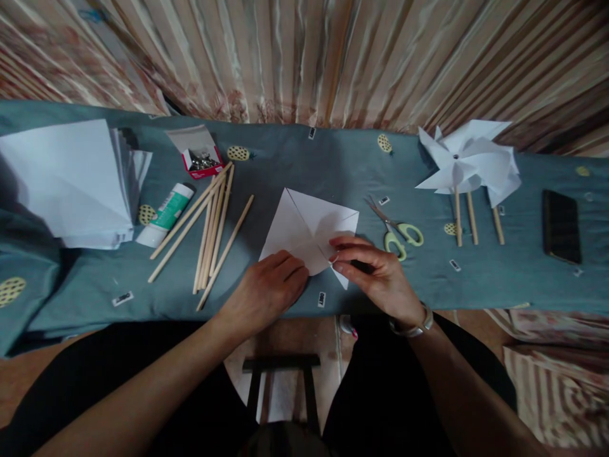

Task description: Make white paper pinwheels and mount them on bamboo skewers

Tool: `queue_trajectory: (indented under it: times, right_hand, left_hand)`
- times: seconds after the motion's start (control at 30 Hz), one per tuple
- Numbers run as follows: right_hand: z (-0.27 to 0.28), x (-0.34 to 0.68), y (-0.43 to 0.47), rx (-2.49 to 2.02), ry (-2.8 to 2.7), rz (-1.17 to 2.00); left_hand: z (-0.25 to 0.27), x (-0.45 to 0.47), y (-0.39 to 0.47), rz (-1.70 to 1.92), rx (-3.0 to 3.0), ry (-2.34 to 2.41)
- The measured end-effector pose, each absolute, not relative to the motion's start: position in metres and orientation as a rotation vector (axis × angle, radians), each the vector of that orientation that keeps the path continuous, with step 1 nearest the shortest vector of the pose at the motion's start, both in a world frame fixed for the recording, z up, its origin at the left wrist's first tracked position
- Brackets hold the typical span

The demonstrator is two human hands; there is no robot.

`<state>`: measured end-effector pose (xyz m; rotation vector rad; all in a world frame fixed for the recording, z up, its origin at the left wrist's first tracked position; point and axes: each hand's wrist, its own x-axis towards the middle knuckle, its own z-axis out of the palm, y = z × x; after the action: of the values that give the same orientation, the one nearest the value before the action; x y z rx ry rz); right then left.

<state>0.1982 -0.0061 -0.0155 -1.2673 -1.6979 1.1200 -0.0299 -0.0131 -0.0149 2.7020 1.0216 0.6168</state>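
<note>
A white paper square (pixel 311 222) with dark lines along its diagonals lies in front of me, cut in toward its middle near my right hand. My left hand (pixel 273 282) rests on its lower left part, fingers curled together over the paper's edge. With thumb and fingertips, my right hand (pixel 375 273) pinches a flap at the lower right, which lifts a little from the cloth. Just right of the paper lie scissors (pixel 394 231) with pale green handles, blades apart. My left fingertips and what is under them are partly hidden.
Left of the paper are loose wooden sticks (pixel 214 235), a glue stick (pixel 166 214), an opened red box of metal pins (pixel 202 158) and a stack of white paper (pixel 61 184). Paper pinwheels (pixel 469 158) on sticks and a black phone (pixel 561 225) lie to the right.
</note>
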Motion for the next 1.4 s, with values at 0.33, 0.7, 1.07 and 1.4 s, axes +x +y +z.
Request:
queue_trajectory:
  times: [0.33, 0.7, 1.07, 1.4]
  right_hand:
    - [-0.019, 0.177, -0.001, -1.4, -1.772, 0.782]
    - [-0.013, 0.164, 0.002, -1.499, -1.9, 0.595]
    - [-0.012, 0.163, -0.001, -1.54, -1.937, 0.552]
    - [-0.012, 0.164, -0.003, -1.546, -1.946, 0.557]
  left_hand:
    - [-0.014, -0.025, -0.012, 0.736, 2.626, 1.033]
    - [-0.018, -0.024, -0.011, 0.75, 2.557, 0.997]
    - [-0.021, -0.024, -0.012, 0.798, 2.453, 0.994]
    - [-0.021, -0.025, -0.01, 0.778, 2.385, 0.991]
